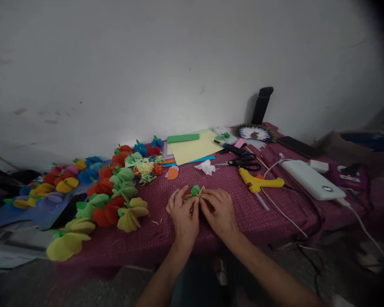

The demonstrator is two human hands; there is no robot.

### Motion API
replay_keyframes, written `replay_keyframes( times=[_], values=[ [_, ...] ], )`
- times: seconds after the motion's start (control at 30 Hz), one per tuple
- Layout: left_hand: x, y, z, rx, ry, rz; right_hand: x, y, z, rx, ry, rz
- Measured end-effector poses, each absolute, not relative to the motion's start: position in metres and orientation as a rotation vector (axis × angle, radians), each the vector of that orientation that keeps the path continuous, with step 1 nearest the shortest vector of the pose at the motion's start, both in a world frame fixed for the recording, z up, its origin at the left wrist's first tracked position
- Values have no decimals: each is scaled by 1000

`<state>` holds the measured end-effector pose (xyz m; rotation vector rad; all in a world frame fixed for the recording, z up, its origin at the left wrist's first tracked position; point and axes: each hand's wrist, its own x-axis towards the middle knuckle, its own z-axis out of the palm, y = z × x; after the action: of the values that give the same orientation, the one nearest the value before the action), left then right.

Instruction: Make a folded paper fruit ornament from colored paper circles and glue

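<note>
Near the table's front edge, my left hand (pixel 185 213) and my right hand (pixel 220 212) meet with fingers pinched together. Between them is a small craft piece (pixel 195 190) with a rounded green part and thin yellowish edges. My fingers cover most of it, so its full shape is hidden. Left of my hands lie finished-looking petalled felt or paper ornaments, among them a yellow one (pixel 133 214) and a red one (pixel 109 212) with green tips. An orange cut-out (pixel 173 173) lies just beyond my left hand, and a crumpled white scrap (pixel 206 167) beyond both.
A yellow glue gun (pixel 259 182) lies to the right, by scissors (pixel 243 163) and a cutter knife (pixel 232 148). Coloured sheets (pixel 195 149) rest by the wall. A white power bank (pixel 312 179) with cables is at far right; paper shreds (pixel 146 169) are piled left.
</note>
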<state>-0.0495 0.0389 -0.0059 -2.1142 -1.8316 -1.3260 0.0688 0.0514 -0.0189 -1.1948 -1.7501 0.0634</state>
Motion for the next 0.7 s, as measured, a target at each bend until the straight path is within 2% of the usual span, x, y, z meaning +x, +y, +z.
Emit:
replay_keyframes(
  times=[0.7],
  values=[
    [-50, 39, -7, -2167, -1806, -1334, 69, 50, -11, -1183, -1657, 242]
  ],
)
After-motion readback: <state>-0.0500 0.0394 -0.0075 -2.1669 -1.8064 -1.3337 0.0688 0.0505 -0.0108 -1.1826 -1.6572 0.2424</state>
